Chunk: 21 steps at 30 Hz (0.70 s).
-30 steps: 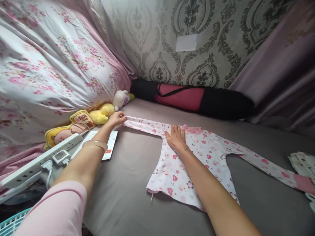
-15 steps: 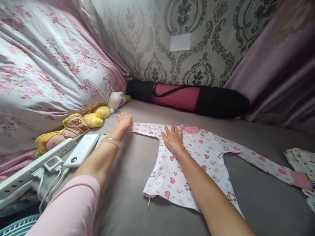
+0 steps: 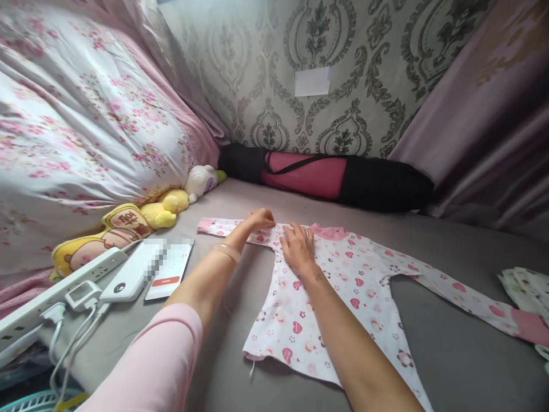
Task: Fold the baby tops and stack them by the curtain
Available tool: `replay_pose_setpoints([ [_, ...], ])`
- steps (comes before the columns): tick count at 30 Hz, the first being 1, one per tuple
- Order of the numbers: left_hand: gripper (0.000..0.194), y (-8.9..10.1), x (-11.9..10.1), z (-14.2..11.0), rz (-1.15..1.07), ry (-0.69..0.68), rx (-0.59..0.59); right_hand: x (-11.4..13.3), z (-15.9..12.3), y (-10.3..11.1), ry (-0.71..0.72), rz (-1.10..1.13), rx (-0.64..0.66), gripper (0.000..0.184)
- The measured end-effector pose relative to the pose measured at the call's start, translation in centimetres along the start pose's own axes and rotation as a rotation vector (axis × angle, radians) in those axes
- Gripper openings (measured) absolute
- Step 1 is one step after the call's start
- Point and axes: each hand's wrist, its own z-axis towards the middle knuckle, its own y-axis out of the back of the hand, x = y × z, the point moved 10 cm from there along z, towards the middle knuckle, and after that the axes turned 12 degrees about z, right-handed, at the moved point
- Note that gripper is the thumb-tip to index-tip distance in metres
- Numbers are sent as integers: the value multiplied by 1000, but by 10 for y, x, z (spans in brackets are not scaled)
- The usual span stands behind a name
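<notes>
A white long-sleeved child's shirt (image 3: 338, 303) with pink hearts and flowers lies spread flat on the grey bed sheet (image 3: 218, 355). Its collar and cuffs are pink. My right hand (image 3: 298, 247) rests flat on the shirt beside the collar, fingers spread. At the left sleeve, close to the shoulder, my left hand (image 3: 261, 218) has its fingers curled down together onto the fabric in what looks like a pinch; the fingertips are partly hidden. The left cuff (image 3: 205, 225) lies free on the sheet, and the other sleeve stretches out to the right.
On the left are a power strip (image 3: 94, 269) with cables, a white power bank (image 3: 132, 274), a phone (image 3: 169, 274) and plush toys (image 3: 158, 214). A black and red long bag (image 3: 304, 174) lies along the wall. Folded cloth (image 3: 525, 292) sits at far right.
My left hand has let go of the sleeve's cuff end and moved right along the sleeve to near the shoulder. My right hand has stayed on the shirt. The view has shifted slightly.
</notes>
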Motion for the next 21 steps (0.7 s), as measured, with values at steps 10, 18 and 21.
replay_pose_setpoints([
  [10,23,-6,-4,11,117,12,-159,14,-5,-38,18,54,280,51],
  [18,22,-11,-10,5,149,-15,-241,16,-6,-34,-60,39,314,61],
  [21,23,-14,-6,4,125,-6,-280,14,-5,-34,-68,62,307,62],
])
